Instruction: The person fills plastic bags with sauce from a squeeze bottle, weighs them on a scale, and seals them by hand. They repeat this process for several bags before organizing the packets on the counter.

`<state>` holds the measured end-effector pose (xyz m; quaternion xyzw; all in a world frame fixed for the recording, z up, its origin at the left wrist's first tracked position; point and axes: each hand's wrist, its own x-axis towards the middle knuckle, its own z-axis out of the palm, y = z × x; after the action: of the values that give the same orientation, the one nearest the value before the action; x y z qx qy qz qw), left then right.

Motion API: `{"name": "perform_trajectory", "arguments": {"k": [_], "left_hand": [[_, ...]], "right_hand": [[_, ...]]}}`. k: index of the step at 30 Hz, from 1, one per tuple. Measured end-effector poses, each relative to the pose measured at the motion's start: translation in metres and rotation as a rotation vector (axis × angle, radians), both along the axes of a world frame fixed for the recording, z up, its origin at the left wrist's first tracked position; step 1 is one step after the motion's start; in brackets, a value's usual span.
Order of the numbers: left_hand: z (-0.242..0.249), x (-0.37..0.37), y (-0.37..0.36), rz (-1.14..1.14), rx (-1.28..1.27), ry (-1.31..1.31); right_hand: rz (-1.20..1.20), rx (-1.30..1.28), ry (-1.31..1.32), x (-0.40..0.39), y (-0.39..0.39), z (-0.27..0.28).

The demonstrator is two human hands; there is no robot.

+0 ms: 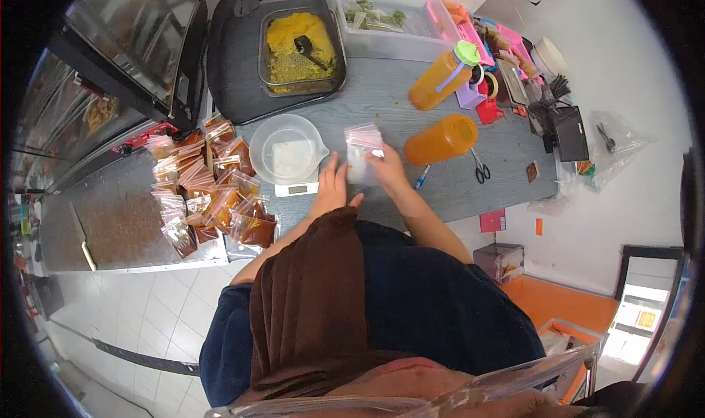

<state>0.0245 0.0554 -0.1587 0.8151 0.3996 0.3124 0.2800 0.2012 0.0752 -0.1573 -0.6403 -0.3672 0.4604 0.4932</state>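
My right hand is closed at the right edge of a stack of small clear zip bags lying on the grey table. My left hand lies just left of the stack, fingers apart, thumb toward the bags. Beside it, a clear round plastic bowl sits on a white kitchen scale. Left of the scale is a pile of filled zip bags with reddish-brown contents. To the right stand a bottle with a green cap and a second bottle of orange liquid.
Scissors and a blue pen lie to the right. At the back are a black tray bearing a glass dish of yellow food, and a clear bin. A knife lies far left.
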Motion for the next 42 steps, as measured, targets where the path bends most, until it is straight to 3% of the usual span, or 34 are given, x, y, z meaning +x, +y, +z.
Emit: {"name": "perform_trajectory", "arguments": {"k": [1,3,8,10,12,14,16,17,20,23,30,35,38,39,42], "left_hand": [[0.002,0.004,0.0,0.025,-0.037,-0.112],[0.007,0.014,0.005,0.064,-0.114,-0.334],[0.046,0.014,0.029,-0.197,-1.21,-0.876],[0.057,0.024,0.028,-0.48,-1.083,-0.985],[0.071,0.033,0.022,-0.557,-1.161,-1.105],[0.071,0.041,0.017,-0.496,-1.178,-1.128],[0.077,0.045,0.009,-0.437,-1.228,-1.15],[0.081,0.052,0.002,-0.303,-1.219,-1.163],[0.063,0.076,-0.014,-0.263,-1.283,-1.283],[0.054,0.104,-0.043,-0.403,-1.372,-1.325],[0.041,0.19,-0.099,-0.589,-1.652,-1.064],[0.051,0.293,-0.168,-0.708,-1.615,-0.935],[0.044,0.342,-0.202,-0.753,-1.639,-0.82],[0.045,0.359,-0.211,-0.801,-1.662,-0.799],[0.047,0.4,-0.233,-0.86,-1.702,-0.757]], "right_hand": [[0.041,0.04,0.182,0.005,-0.006,0.005],[0.106,0.089,0.29,0.005,-0.022,0.026],[0.28,0.133,0.511,-0.004,-0.06,0.051],[0.289,0.098,0.555,-0.011,-0.068,0.038],[0.334,0.067,0.598,-0.012,-0.077,0.039],[0.188,-0.003,0.637,-0.012,-0.088,0.045],[0.201,-0.074,0.659,-0.003,-0.103,0.078],[0.209,-0.117,0.675,0.0,-0.113,0.089],[0.12,-0.129,0.726,0.013,-0.139,0.09],[0.036,-0.056,0.897,0.029,-0.166,0.085],[-0.113,-0.039,0.794,0.109,-0.242,0.092],[-0.256,0.009,0.632,0.196,-0.304,0.053],[-0.364,0.088,0.798,0.24,-0.346,0.042],[-0.355,0.004,0.689,0.252,-0.359,0.052],[-0.398,0.044,0.761,0.29,-0.387,0.044]]}}
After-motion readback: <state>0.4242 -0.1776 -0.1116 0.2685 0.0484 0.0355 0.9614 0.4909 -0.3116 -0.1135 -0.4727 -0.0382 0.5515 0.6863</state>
